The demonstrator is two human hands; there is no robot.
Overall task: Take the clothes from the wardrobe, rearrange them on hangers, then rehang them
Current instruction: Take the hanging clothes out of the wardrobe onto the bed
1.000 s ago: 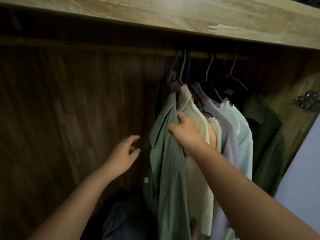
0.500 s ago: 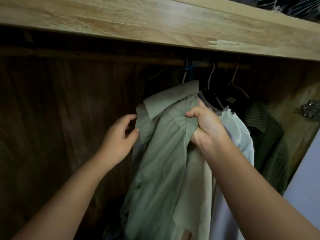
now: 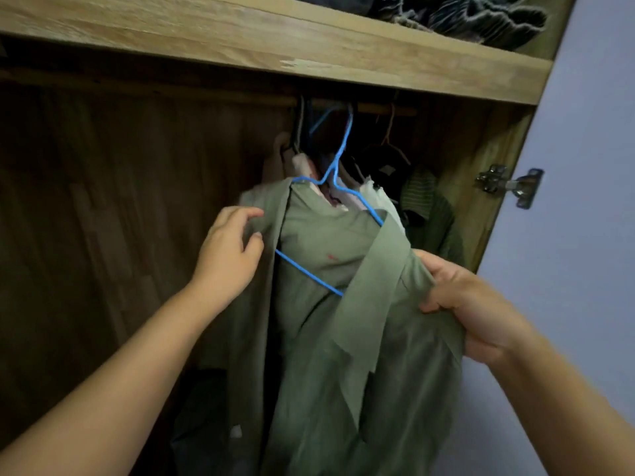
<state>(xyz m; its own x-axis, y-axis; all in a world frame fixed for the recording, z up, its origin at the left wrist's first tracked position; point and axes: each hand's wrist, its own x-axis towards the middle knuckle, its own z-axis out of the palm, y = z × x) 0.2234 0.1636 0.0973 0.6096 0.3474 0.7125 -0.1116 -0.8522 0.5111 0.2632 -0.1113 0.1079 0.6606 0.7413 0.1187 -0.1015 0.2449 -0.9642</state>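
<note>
Two hands are working on one garment: the right hand is clenching a bunch of the green shirt at its right shoulder and drawing it out toward the room, while the left hand is pinching the shirt's other front edge between thumb and curled fingers. Half a second ago the shirt was still covering its hanger; now it is sliding off, and the blue wire hanger is showing bare at the neck and along its bottom bar, its hook still reaching up to the rail. The right shoulder is looking free of the wire, the left one is still draped over it. That is putting the first step, taking clothes out, nearly through for this piece, with rearranging and rehanging not yet begun. Behind it the pale shirts and a dark green striped garment are hanging at the rail's right end, close beside the wardrobe's side panel with its metal hinge; folded dark fabric is lying on the shelf above
</note>
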